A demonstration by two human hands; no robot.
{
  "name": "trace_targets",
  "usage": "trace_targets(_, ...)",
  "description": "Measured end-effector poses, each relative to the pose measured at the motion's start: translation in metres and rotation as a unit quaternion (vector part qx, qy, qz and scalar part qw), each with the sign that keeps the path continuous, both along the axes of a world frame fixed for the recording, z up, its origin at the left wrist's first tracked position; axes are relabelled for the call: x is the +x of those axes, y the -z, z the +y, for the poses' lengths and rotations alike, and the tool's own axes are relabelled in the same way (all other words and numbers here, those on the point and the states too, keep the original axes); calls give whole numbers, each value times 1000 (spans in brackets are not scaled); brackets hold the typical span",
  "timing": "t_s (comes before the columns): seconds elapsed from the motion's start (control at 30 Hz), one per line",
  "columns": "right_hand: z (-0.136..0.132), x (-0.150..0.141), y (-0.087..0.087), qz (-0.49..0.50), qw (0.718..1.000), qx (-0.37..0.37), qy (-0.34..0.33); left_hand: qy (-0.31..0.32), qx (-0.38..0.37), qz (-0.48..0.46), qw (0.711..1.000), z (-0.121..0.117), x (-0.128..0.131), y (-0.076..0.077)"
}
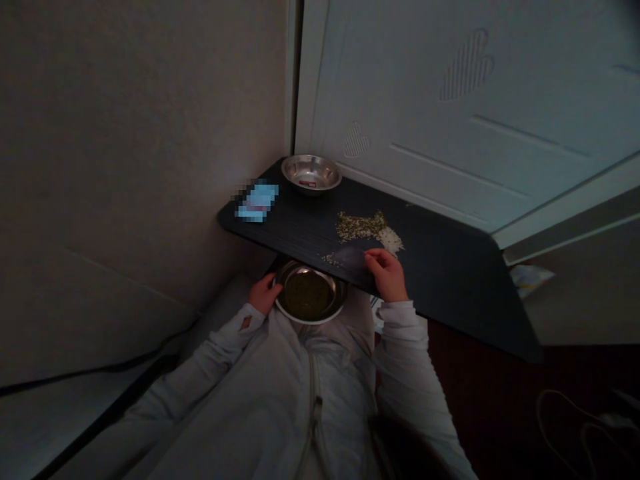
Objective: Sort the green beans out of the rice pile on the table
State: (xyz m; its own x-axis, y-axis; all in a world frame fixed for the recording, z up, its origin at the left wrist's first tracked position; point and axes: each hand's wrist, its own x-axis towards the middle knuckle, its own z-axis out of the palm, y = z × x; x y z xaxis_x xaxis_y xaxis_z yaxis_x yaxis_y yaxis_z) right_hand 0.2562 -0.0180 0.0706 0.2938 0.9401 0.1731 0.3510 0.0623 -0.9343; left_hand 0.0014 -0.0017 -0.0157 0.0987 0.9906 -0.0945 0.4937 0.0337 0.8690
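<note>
My left hand (263, 293) grips the left rim of a metal bowl (309, 321) on my lap, partly under the table edge. Dark green beans or grains (306, 293) fill its bottom. Over the black table, my right hand (387, 272) pinches a thin, greyish, flat piece (350, 256), too dim to name. Its left end is close to a few scattered pale grains (330, 259) by the near edge. Just beyond that hand lie a spread of mixed green and pale grains (357, 227) and a small heap of white grains (391, 240).
A second metal bowl (311, 175) stands at the back left of the black table (450, 280), with a red label inside. Left of it lies a phone-like thing with a lit, blurred screen (257, 202). A wall (150, 133) and a white door (400, 80) border the table.
</note>
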Motion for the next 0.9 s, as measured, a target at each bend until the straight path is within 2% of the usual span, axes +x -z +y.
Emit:
trace_targets(0.2,0,1,2,-29,1000,1,-2,5,-3,-16,1000,0,0,3)
trace_targets(0.43,-2,0,-1,-15,1000,-1,-3,2,0,-5,1000,1,-1,6)
trace_targets(0.73,-1,0,-1,-22,1000,-5,-10,2,-11,-2,1000,-1,0,-2)
trace_targets(0.9,-2,0,-1,-26,999,-11,-29,3,-3,-17,1000,0,0,2)
